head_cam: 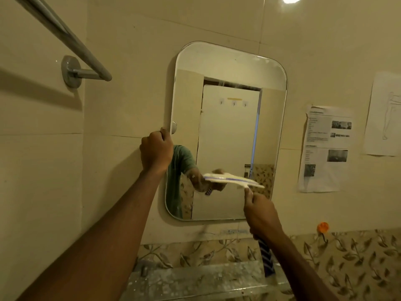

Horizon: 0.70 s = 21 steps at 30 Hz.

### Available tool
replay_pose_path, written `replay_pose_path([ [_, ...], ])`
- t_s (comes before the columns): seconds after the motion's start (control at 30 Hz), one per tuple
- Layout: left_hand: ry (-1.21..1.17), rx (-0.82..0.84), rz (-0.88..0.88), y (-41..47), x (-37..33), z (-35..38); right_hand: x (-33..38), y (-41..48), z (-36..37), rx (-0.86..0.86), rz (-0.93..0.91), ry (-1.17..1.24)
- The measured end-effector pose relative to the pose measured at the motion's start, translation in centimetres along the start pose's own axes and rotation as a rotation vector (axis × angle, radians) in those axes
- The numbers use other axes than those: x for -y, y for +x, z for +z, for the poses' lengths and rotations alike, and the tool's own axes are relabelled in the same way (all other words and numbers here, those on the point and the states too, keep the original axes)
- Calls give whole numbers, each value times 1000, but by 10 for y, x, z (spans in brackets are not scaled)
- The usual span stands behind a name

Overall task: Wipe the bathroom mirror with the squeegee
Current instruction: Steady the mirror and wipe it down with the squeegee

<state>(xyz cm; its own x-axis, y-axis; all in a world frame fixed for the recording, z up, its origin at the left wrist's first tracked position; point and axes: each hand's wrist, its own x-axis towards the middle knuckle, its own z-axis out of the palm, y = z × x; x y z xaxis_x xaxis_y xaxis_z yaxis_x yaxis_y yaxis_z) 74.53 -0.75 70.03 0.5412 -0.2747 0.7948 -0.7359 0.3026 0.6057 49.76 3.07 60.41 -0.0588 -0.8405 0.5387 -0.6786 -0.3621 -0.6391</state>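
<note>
— What do we see of the squeegee [245, 183]?

— We see a wide white head with a thin blue stripe along it, slightly tilted and lying against the glass in the lower part of the mirror [227, 131]. A white neck runs down from the head into our right hand [261, 216]. The handle comes out below the wrist, dark blue with a lighter chevron pattern.

— And how do our hands sit?

— The right hand is wrapped round the squeegee's handle, with a finger stretched up along the neck. The left hand [155, 152] grips the mirror's left edge, fingers curled round the rim about halfway up, just below a small round white fitting.

— How does the mirror look to us?

— We see an upright pane with rounded corners on cream tiles. It reflects a pale door, a green sleeve and the squeegee head.

— Is anything holding things nearby?

— We see a glass shelf [195, 279] under the mirror. A small grey object stands at its left end; we cannot tell what it is. A steel towel rail [65, 38] is fixed at upper left, and printed sheets [325, 148] are stuck to the wall at right.
</note>
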Motion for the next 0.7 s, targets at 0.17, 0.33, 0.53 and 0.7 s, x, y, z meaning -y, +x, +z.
replay_pose_path([
  [0.17, 23, 14, -2, -6, 5, 0, 37, 55, -35, -220, -169, 32],
  [0.33, 21, 22, 4, -19, 16, 0, 25, 58, -9, -272, -162, 7],
  [0.53, 29, 28, -32, -26, 24, 1, -38, -13, 58, -194, -84, 63],
  [0.7, 19, 35, -53, -41, 29, -1, -48, -35, 65, -129, -46, 110],
])
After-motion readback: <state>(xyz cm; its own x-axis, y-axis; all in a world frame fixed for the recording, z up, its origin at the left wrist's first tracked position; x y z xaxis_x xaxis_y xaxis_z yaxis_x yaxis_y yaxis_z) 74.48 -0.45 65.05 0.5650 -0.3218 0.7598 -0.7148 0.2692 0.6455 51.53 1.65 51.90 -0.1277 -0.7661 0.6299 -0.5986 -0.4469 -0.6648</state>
